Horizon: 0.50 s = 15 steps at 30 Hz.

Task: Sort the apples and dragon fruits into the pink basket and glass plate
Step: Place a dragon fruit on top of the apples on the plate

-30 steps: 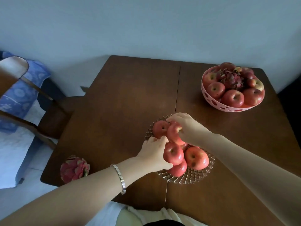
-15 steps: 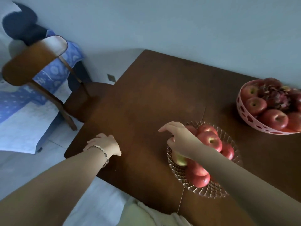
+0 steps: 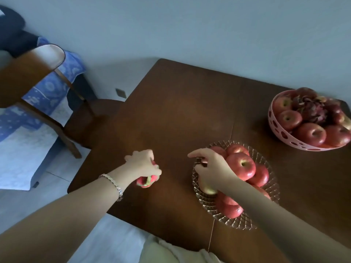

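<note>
Near the table's left edge, the left hand has arrived and closed over the lone dragon fruit — a second ago that hand was steadying apples on the glass plate, and half a second back it was only just reaching the fruit. Now the fingers wrap the top of it, pink skin and a green tip showing beneath the palm; whether it has left the wood yet, hard to say. The right hand stays at the plate's left rim, fingers loosely curled over a pale apple there, though a firm grip can't be confirmed. Stacked apples fill the plate; the pink basket at the far right corner holds apples and a dragon fruit mixed. By my read, the stray fruit gets placed next — and the basket needs sorting yet.
</note>
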Motion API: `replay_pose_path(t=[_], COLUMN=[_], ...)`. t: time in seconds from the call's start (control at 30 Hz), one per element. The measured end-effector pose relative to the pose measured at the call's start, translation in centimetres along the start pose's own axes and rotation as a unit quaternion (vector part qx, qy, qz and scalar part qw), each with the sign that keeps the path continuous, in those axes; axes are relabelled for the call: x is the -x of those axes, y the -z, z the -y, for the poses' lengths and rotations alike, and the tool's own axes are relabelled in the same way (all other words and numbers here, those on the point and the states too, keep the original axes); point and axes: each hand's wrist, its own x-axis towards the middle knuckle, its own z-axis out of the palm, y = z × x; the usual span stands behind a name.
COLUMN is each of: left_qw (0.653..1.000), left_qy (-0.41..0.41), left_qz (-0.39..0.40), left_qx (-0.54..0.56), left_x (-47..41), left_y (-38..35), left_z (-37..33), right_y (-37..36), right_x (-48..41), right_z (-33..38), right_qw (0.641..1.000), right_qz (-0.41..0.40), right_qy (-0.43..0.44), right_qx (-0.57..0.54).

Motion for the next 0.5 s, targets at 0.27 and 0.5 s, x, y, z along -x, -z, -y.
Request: replay_pose_path(t=[0.27, 0.5], left_qw=[0.860, 0.818], left_qy=[-0.351, -0.496], left_qz=[-0.159, -0.068], left_qx=[0.334, 0.284], left_x=[7.1, 7.5], left_y=[4.7, 1.0], left_z=[-13.4, -18.2], right_y=[7.0, 10.6], right_x=[1.5, 5.4], right_z=[0.1, -4.9], right_qw=[0.883, 0.830], right_qz=[-0.117, -0.231], right_qy=[-0.187, -0.176], right_qx=[-0.415, -0.477])
